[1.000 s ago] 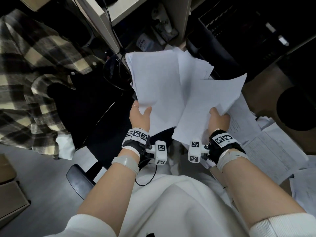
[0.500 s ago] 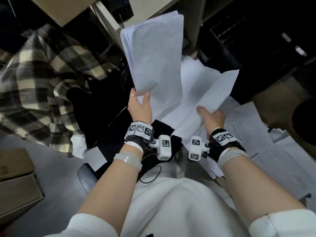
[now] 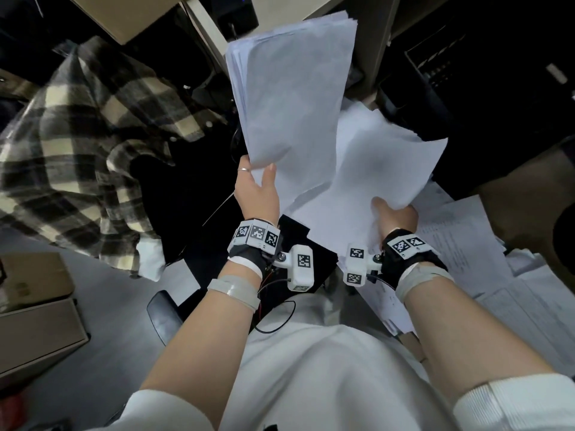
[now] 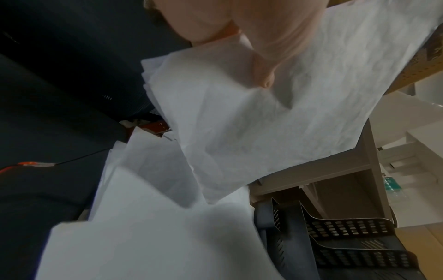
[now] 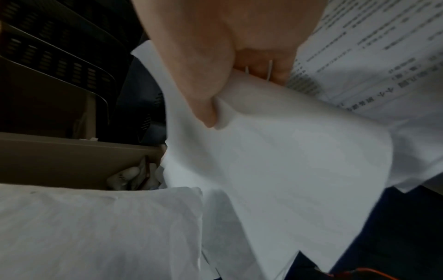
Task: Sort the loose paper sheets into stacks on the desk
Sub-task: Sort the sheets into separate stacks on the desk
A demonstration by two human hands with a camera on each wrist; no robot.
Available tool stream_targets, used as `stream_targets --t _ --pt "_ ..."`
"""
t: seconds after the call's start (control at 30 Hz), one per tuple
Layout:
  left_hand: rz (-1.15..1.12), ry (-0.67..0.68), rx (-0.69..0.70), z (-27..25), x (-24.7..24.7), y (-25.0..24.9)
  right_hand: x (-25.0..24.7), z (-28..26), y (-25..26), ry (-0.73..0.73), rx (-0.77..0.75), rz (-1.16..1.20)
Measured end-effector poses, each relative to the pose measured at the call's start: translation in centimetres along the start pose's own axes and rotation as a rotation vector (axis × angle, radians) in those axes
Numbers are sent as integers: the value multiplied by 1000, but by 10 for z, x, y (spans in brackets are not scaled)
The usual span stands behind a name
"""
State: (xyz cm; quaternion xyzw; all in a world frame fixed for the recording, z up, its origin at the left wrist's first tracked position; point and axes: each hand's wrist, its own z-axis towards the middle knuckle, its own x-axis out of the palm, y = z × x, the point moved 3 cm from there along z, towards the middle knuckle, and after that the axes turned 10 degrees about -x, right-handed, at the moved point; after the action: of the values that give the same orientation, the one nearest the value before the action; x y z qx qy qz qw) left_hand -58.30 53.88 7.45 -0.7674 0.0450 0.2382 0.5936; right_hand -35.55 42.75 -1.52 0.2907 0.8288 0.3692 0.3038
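Observation:
My left hand grips the lower corner of a thick stack of white sheets, thumb on top, holding it raised and nearly upright; the same stack fills the left wrist view under my thumb. My right hand pinches the near edge of a looser bunch of white sheets, which fans out and bends to the right. In the right wrist view my thumb presses on that bunch. The fingers beneath both bundles are hidden.
Printed sheets lie spread over the desk at the right. Black mesh file trays stand under a beige shelf. A plaid shirt hangs on a dark chair at left, cardboard boxes on the floor.
My left hand has lifted its stack up and away from the right-hand bunch, tilting it upright. The right hand has drawn its sheets slightly lower and to the right.

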Motion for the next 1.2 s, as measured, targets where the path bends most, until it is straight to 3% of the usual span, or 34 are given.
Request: stream_targets --t 0.13,0.23,0.47,0.63,0.77,0.9,1.1,1.2 --pt "12 2 0 2 -7 1 4 11 -12 -57 91 -117" --pt "6 -8 6 4 -13 2 17 14 -9 -103 87 -56" --pt "0 20 -5 1 -10 4 36 23 1 -34 178 -70" --pt "-21 45 -10 -3 -7 6 27 32 -27 262 159 -333" --pt "-32 87 -6 -7 -10 8 34 38 -38 311 121 -277" --pt "-66 187 -24 -9 -14 7 36 -6 9 311 -47 -61" --pt "-258 432 -257 -11 -12 16 16 -39 37 404 -119 47" --pt "-211 473 -260 -11 -10 20 -1 -46 42 364 -182 -7"
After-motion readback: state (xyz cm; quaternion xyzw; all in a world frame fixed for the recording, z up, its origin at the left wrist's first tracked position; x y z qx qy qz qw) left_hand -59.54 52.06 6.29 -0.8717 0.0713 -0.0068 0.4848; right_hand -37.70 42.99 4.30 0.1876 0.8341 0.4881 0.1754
